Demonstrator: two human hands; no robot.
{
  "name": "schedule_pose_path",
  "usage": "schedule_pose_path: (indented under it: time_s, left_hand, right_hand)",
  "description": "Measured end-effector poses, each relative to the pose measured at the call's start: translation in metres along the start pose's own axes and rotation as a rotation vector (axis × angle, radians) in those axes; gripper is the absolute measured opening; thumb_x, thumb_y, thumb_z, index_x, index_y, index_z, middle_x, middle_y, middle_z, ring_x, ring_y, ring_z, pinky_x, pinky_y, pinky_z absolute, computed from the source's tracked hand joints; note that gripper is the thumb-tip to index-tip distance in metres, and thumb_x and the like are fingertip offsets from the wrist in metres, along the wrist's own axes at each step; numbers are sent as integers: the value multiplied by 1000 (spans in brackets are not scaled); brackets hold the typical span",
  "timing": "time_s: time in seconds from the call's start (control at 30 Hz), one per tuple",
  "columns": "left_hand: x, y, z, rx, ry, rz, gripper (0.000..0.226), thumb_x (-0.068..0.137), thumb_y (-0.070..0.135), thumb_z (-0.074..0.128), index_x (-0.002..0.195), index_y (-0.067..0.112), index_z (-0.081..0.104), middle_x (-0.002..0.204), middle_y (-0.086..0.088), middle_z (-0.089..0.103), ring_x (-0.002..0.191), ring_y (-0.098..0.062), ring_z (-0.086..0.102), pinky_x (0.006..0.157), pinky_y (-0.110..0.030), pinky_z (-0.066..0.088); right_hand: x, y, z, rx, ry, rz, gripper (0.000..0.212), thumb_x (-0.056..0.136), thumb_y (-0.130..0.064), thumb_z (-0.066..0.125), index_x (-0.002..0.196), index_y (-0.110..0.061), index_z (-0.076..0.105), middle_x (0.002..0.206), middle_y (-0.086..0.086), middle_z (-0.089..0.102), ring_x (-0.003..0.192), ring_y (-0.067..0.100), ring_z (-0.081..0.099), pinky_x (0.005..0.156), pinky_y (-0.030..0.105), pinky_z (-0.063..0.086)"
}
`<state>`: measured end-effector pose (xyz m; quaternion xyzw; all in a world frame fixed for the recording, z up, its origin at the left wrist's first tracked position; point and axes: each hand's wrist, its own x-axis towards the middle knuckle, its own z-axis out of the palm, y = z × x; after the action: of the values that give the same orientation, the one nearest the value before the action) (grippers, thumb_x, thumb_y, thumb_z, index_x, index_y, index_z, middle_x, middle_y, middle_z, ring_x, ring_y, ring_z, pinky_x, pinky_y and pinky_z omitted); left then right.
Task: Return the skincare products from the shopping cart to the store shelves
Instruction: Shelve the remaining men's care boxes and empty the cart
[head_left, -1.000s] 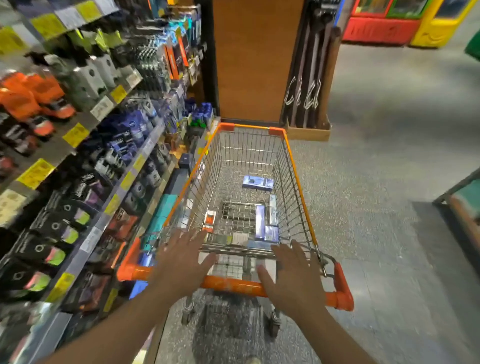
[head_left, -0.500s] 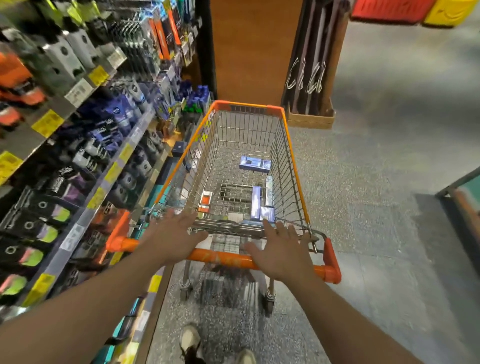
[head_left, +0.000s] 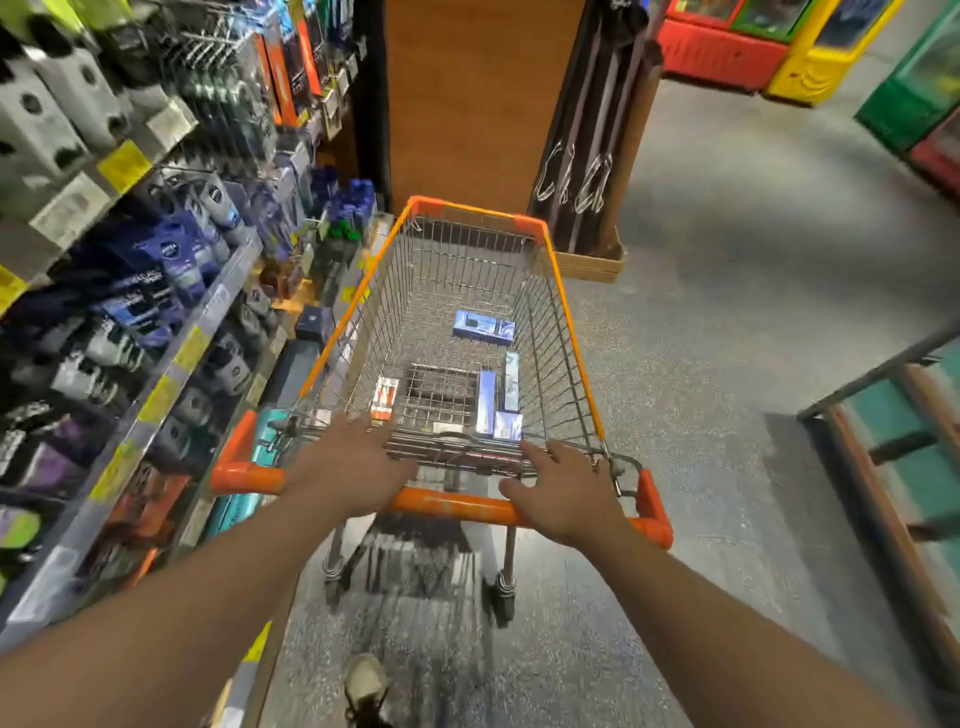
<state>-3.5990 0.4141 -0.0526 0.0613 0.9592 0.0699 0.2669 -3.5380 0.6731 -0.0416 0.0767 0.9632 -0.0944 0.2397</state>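
Note:
A wire shopping cart (head_left: 566, 317) with an orange handle bar (head_left: 452, 506) stands in front of me, close beside the store shelves (head_left: 171, 358) on my left. In its basket lie a blue box (head_left: 483, 327) near the front, two upright-lying blue boxes (head_left: 498, 400) at the right, and a small orange and white box (head_left: 385, 397) at the left. My left hand (head_left: 353, 470) and my right hand (head_left: 566, 493) both rest on the handle bar with fingers stretched forward over it.
The shelves hold blue, black and white skincare tubes and boxes with yellow price tags. A wooden panel (head_left: 467, 98) and a rack of dark tools (head_left: 587, 156) stand beyond the cart. Coloured freezers (head_left: 779, 47) are far right; a green crate frame (head_left: 893, 447) is at right.
Both hands came down from just above the handle bar onto it. The cart sits slightly farther along the shelves, and the view has tilted down.

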Motion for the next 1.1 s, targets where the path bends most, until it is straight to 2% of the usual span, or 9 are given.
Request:
schedule_pose_path:
  time_s: [0.23,0.4,0.57,0.67,0.83,0.93,1.0,1.03,1.1]
  left_hand:
    - [47,-2,-36,34,-21,55,87,92,72,34,164,28,12,172,-5,6,158,-33,0,125,-57,16]
    - [82,-5,-53,83,-52,55,94,82,81,22,163,33,15,173,-3,5,158,-36,-1,124,-59,17]
    - [101,2,-74,74,-43,52,85,94,72,35,164,32,9,173,-1,2,159,-31,-1,123,-56,16]
    - [116,8,-85,66,-62,32,85,92,73,35,163,35,10,173,2,2,159,-29,-3,123,-57,18]
    - [130,29,-102,142,-82,81,68,102,64,31,162,31,24,172,2,0,159,-27,-4,125,-53,10]
    - [137,31,-106,101,-82,40,71,100,65,29,161,31,25,173,-3,4,158,-30,1,125,-54,14]
    - [144,27,-103,90,-95,75,79,87,73,12,155,40,34,173,-6,3,158,-36,1,125,-58,14]
    - [147,26,-102,121,-89,90,76,87,74,8,151,46,38,173,-5,1,158,-36,-1,125,-59,12]
    - [151,24,-101,143,-74,85,63,94,73,14,147,50,40,172,1,0,158,-31,-3,125,-58,10]
  right_hand:
    - [52,-12,-24,17,15,22,80,91,-74,37,162,-40,22,170,5,21,157,27,15,124,64,3]
    - [79,-17,-39,31,22,35,79,92,-73,37,162,-39,22,170,5,21,157,28,16,124,64,3]
    - [107,-18,-55,24,18,41,79,93,-73,36,162,-38,23,171,6,20,157,30,16,124,64,3]
    - [125,-14,-65,28,27,31,79,93,-73,35,162,-36,24,171,6,21,157,30,17,124,64,5]
    - [151,-3,-79,26,30,21,80,92,-73,34,162,-37,23,171,8,20,157,31,16,123,63,4]
    - [160,2,-84,23,26,13,80,91,-73,34,162,-37,23,171,8,19,157,31,16,123,64,2]
    - [164,3,-85,20,25,7,80,91,-73,33,162,-36,24,170,8,20,156,31,16,123,65,3]
    - [165,4,-85,18,24,4,81,91,-73,33,162,-36,23,170,9,21,156,31,16,123,66,3]
    - [166,4,-85,18,17,-1,82,90,-73,32,162,-36,22,170,11,20,156,32,15,122,67,3]
